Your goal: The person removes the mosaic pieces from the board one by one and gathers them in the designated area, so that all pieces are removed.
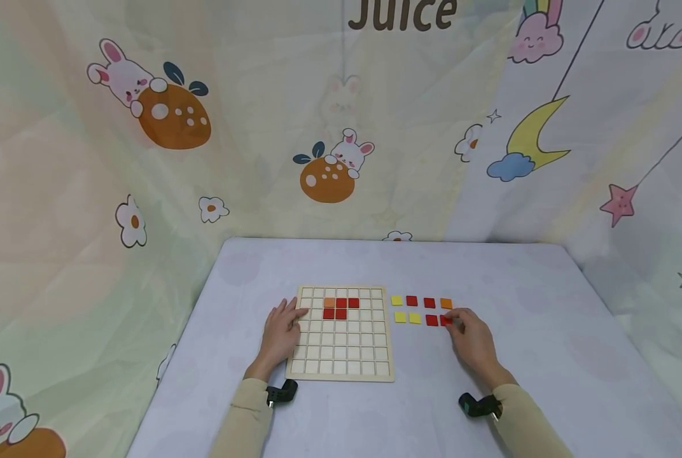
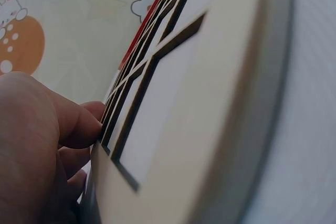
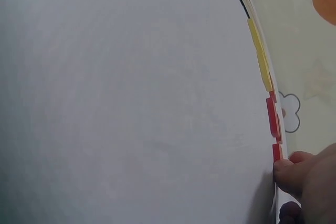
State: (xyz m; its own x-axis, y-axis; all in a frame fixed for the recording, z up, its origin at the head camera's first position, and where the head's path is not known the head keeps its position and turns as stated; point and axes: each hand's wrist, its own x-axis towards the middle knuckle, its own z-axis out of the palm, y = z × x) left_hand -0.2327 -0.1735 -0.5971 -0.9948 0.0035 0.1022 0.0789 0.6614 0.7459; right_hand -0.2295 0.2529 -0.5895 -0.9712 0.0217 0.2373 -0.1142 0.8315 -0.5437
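A wooden grid board [image 1: 341, 380] lies on the table, with one orange tile [image 1: 329, 303] and several red tiles [image 1: 341, 303] in its upper cells. At the board's left edge rests my left hand [image 1: 280, 332], its thumb [image 2: 79, 127] on the frame and its fingers stretched along the side. To the right of the board, my right hand [image 1: 474, 337] pinches a red tile [image 1: 445, 320] at the right end of the lower row of loose tiles. In the right wrist view, thumb and finger meet at that red tile [image 3: 277, 152], partly covering it.
Two short rows of loose tiles lie right of the board: yellow tiles [image 1: 400, 317], red tiles [image 1: 429, 303] and an orange tile [image 1: 446, 303]. A pale cloth covers the table [image 1: 490, 267]. Behind it hangs a printed curtain [image 1: 249, 127].
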